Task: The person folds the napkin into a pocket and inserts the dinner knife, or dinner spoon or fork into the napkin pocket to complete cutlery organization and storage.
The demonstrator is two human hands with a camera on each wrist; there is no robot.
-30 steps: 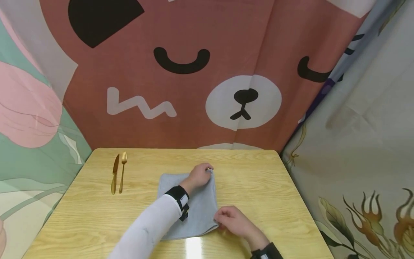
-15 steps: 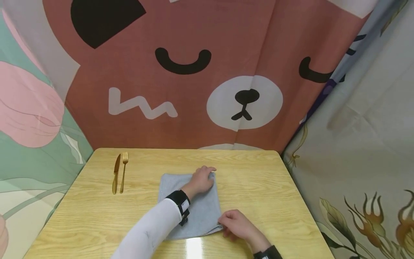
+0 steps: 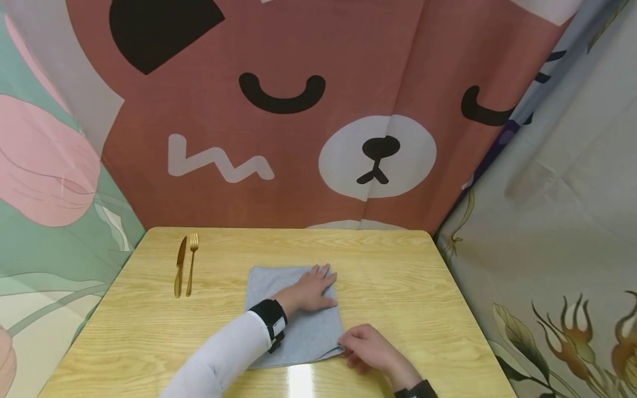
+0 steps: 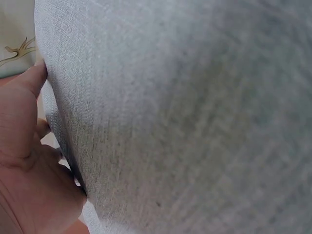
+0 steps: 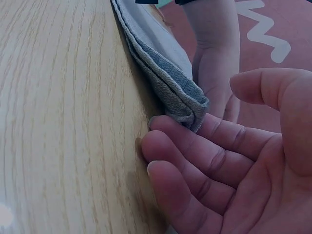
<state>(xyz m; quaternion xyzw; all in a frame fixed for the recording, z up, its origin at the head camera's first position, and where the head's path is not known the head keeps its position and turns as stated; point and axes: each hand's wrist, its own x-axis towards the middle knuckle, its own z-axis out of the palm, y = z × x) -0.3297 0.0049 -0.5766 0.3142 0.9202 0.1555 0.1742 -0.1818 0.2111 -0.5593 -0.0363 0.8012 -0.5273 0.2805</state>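
Observation:
A folded grey-blue cloth napkin point(image 3: 308, 337) lies on the wooden table. My left hand point(image 3: 312, 290) rests on its upper right part with fingers spread, as the head view shows. From the left wrist the fabric point(image 4: 146, 107) fills most of the picture, beside part of that hand point(image 4: 29, 156). At the near right corner is my right hand point(image 3: 370, 351). Up close in the right wrist view, the fingers of this hand point(image 5: 219, 165) touch the layered corner of the cloth point(image 5: 180, 100), with the thumb held apart from it.
A gold knife point(image 3: 180, 268) and a gold fork point(image 3: 192, 265) lie side by side at the table's far left. Behind the table point(image 3: 398, 276) hangs a bear-print curtain point(image 3: 278, 204). Patterned fabric hangs on both sides.
My left hand has let go of the far right corner, slid back toward me and spread flat on the cloth. My right hand has shifted slightly rightward, staying at the near corner.

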